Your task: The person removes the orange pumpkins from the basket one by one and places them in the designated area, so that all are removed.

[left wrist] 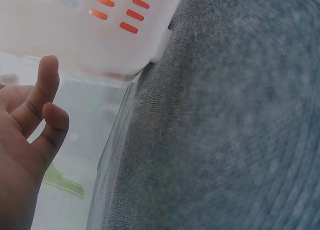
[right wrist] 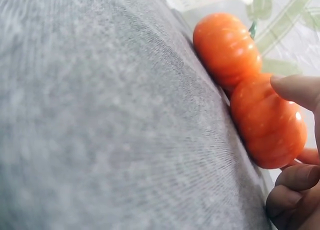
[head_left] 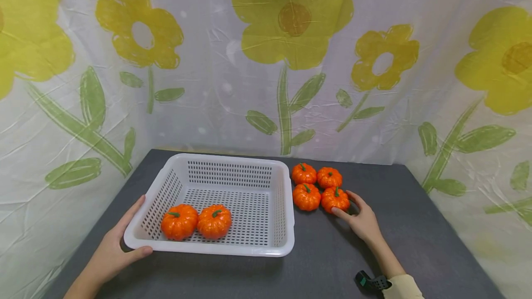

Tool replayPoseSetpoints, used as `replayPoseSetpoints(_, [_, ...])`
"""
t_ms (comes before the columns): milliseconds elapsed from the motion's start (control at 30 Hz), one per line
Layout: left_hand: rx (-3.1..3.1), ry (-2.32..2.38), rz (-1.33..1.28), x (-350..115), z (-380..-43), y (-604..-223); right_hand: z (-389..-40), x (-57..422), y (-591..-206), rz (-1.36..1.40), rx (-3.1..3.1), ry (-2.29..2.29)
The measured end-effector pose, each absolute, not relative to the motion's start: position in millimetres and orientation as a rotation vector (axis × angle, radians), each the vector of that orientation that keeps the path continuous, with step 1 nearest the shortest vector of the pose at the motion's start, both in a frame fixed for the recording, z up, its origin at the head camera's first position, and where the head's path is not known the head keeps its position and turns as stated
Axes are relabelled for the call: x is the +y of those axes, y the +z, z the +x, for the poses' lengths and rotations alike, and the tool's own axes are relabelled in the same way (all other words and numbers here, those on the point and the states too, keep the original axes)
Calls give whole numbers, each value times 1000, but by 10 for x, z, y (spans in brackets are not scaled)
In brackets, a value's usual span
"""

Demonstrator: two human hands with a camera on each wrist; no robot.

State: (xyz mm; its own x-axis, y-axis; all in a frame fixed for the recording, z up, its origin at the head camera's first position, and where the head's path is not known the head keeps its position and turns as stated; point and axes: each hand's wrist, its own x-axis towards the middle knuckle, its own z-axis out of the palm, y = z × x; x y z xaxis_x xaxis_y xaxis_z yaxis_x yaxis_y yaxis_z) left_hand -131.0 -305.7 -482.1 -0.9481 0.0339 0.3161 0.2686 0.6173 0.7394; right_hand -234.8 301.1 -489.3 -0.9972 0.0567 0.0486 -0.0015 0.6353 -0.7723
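A white plastic basket (head_left: 281,206) with slotted walls stands on the dark table, two small orange pumpkins (head_left: 179,222) inside near its front left. My left hand (head_left: 114,253) spans the basket's front left corner, thumb along the front rim and fingers against the left side. In the left wrist view, two fingers hang loosely below the basket wall (left wrist: 100,50). To the basket's right sits a cluster of several more pumpkins (head_left: 306,197). My right hand (head_left: 363,220) holds the nearest right pumpkin (head_left: 335,200) of that cluster between thumb and fingers; it touches its neighbour (right wrist: 227,50).
The dark grey table (head_left: 324,262) reaches back to a pale curtain (head_left: 199,119) printed with yellow flowers, which also hangs along both sides. A dark band (head_left: 371,282) and a cream sleeve (head_left: 402,287) are on the right forearm.
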Motion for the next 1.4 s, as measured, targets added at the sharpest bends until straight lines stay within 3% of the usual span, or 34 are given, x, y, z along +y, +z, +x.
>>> replayPoseSetpoints(467, [-2551, -1276, -273, -3050, -1308, -4809, -2322, 2878, -4592, 17, -2543, 1411])
replayPoseSetpoints(1400, [-2513, -1274, -285, -3053, -1312, -4857, -2704, 1739, -3642, 540, -2410, 1535])
